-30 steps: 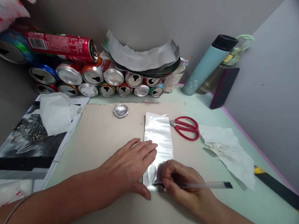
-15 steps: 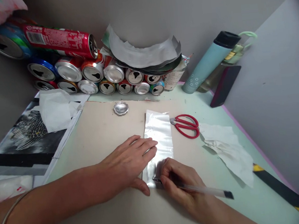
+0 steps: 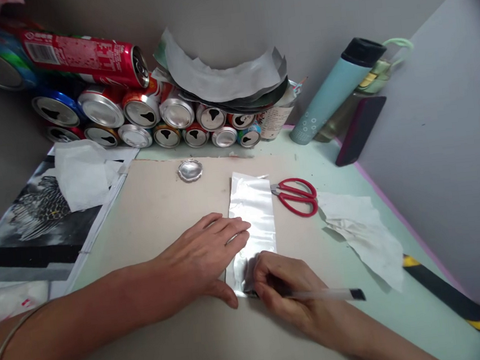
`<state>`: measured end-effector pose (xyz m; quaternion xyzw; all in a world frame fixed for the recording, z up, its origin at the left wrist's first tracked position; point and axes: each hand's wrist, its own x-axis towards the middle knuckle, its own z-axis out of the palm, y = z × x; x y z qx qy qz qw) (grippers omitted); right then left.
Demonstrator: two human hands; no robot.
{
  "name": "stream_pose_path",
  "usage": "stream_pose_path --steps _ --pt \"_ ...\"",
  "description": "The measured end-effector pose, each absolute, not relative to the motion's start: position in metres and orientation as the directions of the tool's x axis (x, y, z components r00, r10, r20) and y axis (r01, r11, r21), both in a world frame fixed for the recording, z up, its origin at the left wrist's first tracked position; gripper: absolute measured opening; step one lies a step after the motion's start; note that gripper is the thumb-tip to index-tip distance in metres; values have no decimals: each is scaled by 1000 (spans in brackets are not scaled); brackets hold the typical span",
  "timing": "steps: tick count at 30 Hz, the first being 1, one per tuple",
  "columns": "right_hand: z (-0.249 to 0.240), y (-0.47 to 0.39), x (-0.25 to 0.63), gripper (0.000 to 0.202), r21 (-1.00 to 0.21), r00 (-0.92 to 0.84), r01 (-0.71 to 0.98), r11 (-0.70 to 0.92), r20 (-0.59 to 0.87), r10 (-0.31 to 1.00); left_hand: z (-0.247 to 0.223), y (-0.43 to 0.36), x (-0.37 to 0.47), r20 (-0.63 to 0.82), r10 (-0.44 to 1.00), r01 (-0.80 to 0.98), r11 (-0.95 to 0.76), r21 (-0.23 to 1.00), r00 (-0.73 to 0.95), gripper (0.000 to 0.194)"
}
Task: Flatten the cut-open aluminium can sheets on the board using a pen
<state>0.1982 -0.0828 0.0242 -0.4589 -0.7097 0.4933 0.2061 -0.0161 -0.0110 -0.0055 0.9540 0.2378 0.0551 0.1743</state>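
A strip of shiny silver sheet metal [image 3: 250,201] lies lengthwise on the beige board [image 3: 161,199]. My left hand [image 3: 215,247] rests flat across its left edge, fingers stretched out over the metal and thumb near the lower corner. In my right hand [image 3: 286,286] is a clear pen [image 3: 331,294] with a black end, gripped between thumb and fingers. Its tip touches the strip's near end, partly hidden by my fingers. Red-handled scissors [image 3: 299,197] lie just right of the strip, their blades partly covered by it. Beyond sits a small round silver metal piece [image 3: 190,170].
Stacked drink cans [image 3: 142,107] line the back wall, with curved metal sheets [image 3: 230,79] on top. A blue bottle [image 3: 333,94] and a dark slab [image 3: 360,130] stand at back right. Crumpled tissue [image 3: 364,230] and a black-yellow tool handle [image 3: 450,293] lie right; a bird picture [image 3: 41,210] lies left.
The pen has shifted slightly at the near end of the strip and tilts flatter. My left hand stays pressed in place. The whole view has shifted a little.
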Motion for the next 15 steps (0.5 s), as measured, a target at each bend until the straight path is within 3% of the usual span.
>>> stream_pose_path --steps 15 --pt "28 -78 204 20 -891 -545 445 89 -191 816 -4 -10 -17 8 475 437 -816 377 880 96"
